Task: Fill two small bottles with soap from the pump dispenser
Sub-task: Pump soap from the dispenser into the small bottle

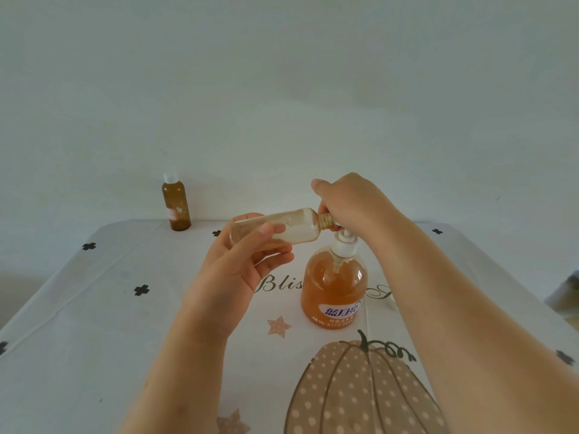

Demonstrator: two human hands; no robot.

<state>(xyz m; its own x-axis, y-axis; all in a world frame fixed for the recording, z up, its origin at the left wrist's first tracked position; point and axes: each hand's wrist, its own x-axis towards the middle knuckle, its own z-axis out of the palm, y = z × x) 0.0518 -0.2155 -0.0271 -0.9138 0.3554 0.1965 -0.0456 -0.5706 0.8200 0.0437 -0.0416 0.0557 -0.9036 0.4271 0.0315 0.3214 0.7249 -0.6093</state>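
Observation:
My left hand (241, 264) grips a small clear bottle (291, 228) lying almost on its side, its open neck pointing right at the pump nozzle. A thin layer of amber soap lies along its lower wall. My right hand (347, 205) rests on top of the white pump head (343, 244) of the amber soap dispenser (333, 289), fingers curled over it; the nozzle tip is hidden under the hand. A second small bottle (176, 203), brown-filled with a white cap, stands upright at the table's far left edge.
The table (94, 324) wears a white cloth with black clovers, stars and a pumpkin print. A small white object (391, 302), perhaps a cap, lies just right of the dispenser behind my right forearm. A plain wall rises behind the table.

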